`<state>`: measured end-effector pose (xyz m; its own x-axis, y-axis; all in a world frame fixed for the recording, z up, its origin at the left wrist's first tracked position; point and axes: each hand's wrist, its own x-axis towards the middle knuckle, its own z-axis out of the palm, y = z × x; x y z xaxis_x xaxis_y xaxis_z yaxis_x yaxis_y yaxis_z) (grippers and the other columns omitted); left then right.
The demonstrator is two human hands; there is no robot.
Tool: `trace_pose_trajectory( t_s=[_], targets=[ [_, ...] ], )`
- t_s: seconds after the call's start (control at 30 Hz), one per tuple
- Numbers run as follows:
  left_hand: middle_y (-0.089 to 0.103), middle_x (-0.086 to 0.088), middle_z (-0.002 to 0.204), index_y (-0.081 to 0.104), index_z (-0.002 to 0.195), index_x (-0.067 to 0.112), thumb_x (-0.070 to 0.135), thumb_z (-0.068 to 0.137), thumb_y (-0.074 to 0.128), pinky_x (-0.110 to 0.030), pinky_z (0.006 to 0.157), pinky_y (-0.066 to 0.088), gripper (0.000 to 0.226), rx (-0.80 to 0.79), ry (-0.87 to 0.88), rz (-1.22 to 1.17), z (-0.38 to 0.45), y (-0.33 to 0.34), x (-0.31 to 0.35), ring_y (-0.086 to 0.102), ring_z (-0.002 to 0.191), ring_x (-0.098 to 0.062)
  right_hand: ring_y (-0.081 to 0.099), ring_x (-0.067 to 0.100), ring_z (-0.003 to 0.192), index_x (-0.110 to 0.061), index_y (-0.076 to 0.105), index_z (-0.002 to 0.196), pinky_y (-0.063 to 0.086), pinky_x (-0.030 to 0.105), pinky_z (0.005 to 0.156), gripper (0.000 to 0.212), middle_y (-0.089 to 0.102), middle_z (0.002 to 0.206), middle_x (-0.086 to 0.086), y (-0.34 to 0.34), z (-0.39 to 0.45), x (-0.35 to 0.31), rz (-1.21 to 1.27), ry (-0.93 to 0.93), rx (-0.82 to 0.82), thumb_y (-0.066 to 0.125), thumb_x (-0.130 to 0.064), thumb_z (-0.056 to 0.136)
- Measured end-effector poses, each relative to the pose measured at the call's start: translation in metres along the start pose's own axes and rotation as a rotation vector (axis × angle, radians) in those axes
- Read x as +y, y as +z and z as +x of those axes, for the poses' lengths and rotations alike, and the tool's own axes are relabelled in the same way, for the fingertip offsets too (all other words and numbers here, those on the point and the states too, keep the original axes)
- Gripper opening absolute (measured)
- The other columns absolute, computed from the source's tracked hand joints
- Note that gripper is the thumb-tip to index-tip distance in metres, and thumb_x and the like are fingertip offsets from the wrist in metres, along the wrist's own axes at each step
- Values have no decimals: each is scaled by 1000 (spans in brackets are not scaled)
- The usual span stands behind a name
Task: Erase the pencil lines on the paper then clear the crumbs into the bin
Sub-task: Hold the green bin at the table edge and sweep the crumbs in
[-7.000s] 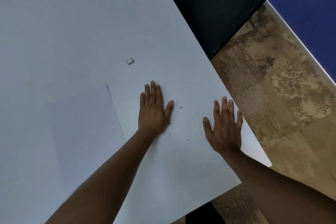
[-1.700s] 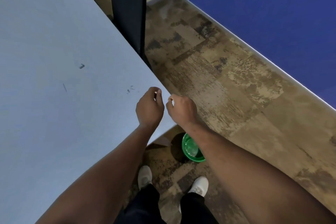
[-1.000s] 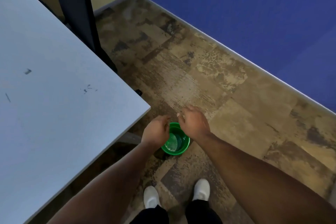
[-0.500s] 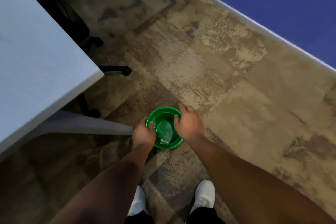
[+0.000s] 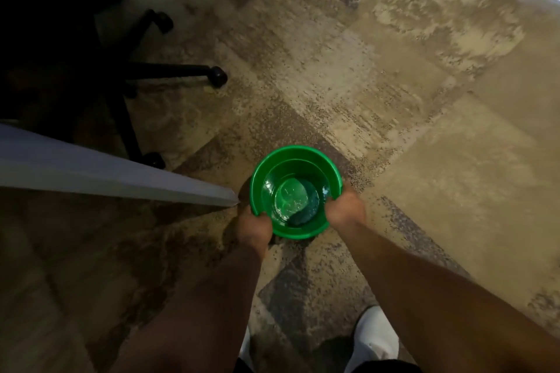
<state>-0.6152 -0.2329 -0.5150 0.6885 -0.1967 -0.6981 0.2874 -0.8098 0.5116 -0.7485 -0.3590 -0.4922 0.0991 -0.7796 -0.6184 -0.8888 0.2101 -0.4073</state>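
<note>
1. Your left hand [image 5: 254,225] is curled around the near-left rim of the round green plastic bin [image 5: 295,191], fingers folded tight against its outer wall.
2. Your right hand [image 5: 345,209] clasps the near-right rim in the same way, so the bin sits between both hands.
3. The bin stands on or just above the floor; you cannot tell which. Its mouth faces up, and a pale, shiny patch shows at its bottom; no crumbs can be made out there.
4. Both bare forearms run down to the bottom edge of the view, where your white shoes [image 5: 377,339] show on the mottled brown carpet floor [image 5: 409,118].
5. Left of the bin, the pale grey table edge [image 5: 106,172] comes to a corner just beside your left hand.
6. Beyond it stands the black wheeled chair base [image 5: 169,71].
</note>
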Motion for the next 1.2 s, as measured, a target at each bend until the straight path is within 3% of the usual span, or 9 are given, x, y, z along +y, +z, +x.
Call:
trace_pose_trajectory(
  t_s=[0.07, 0.17, 0.37, 0.47, 0.73, 0.83, 1.0, 1.1, 1.2],
  targets=[
    [73, -10, 111, 69, 123, 14, 10, 95, 57, -48, 96, 56, 30, 5, 5, 6, 0, 1, -2, 67, 102, -32, 55, 7, 58, -10, 46, 138, 42, 19, 40, 43, 58, 80, 0, 6, 4, 6, 39, 69, 6, 58, -16, 97],
    [75, -10, 111, 71, 119, 13, 16, 89, 58, -50, 96, 56, 33, 31, 36, 61, 2, 3, -4, 69, 103, -34, 53, 9, 61, -6, 57, 120, 42, 21, 44, 24, 58, 83, 3, -1, 4, 10, 53, 118, -2, 56, -13, 97],
    [77, -6, 104, 74, 109, 13, 21, 83, 62, -51, 95, 58, 29, -14, 49, 9, -29, -10, 22, 71, 97, -30, 45, 8, 56, -7, 60, 103, 30, 19, 42, 10, 56, 78, 2, -62, -27, -1, 124, 112, 31, 56, -13, 96],
    [74, -6, 111, 72, 117, 9, 6, 96, 58, -42, 99, 53, 26, -33, 64, -2, -82, -33, 65, 67, 104, -28, 46, 9, 58, -6, 65, 105, 30, 19, 45, 18, 63, 87, 7, -101, -56, -10, 163, 96, 29, 58, -20, 95],
    [75, -11, 111, 69, 126, 10, 12, 98, 58, -43, 93, 56, 30, 12, 159, 9, -213, -118, 157, 69, 104, -32, 61, 26, 72, -8, 68, 97, 38, 26, 54, 13, 63, 79, 10, -228, -159, -62, 188, -14, 79, 59, -16, 93],
    [75, -11, 100, 71, 120, 9, 12, 97, 58, -44, 89, 56, 26, 4, 181, -31, -260, -149, 187, 70, 97, -32, 64, 29, 79, -8, 71, 92, 42, 30, 64, 14, 69, 82, 13, -276, -195, -86, 218, -70, 78, 61, -17, 90],
    [75, -4, 90, 71, 108, 12, 16, 98, 58, -52, 79, 62, 18, 48, 214, -64, -326, -188, 233, 73, 83, -27, 59, 30, 74, -10, 62, 74, 37, 33, 60, 17, 61, 70, 12, -348, -250, -124, 216, -186, 102, 59, -16, 90],
    [72, -2, 90, 67, 111, 20, 16, 100, 55, -43, 75, 61, 17, 86, 262, -50, -375, -212, 259, 69, 79, -22, 53, 29, 66, -12, 52, 63, 33, 35, 57, 30, 54, 61, 7, -388, -280, -144, 245, -202, 108, 55, -18, 92],
    [70, 0, 85, 69, 102, 15, 15, 100, 55, -39, 77, 59, 14, 108, 276, -88, -409, -229, 278, 67, 77, -20, 49, 26, 63, -10, 49, 62, 31, 35, 56, 32, 49, 60, 8, -419, -298, -161, 264, -226, 132, 56, -19, 92]
  ],
)
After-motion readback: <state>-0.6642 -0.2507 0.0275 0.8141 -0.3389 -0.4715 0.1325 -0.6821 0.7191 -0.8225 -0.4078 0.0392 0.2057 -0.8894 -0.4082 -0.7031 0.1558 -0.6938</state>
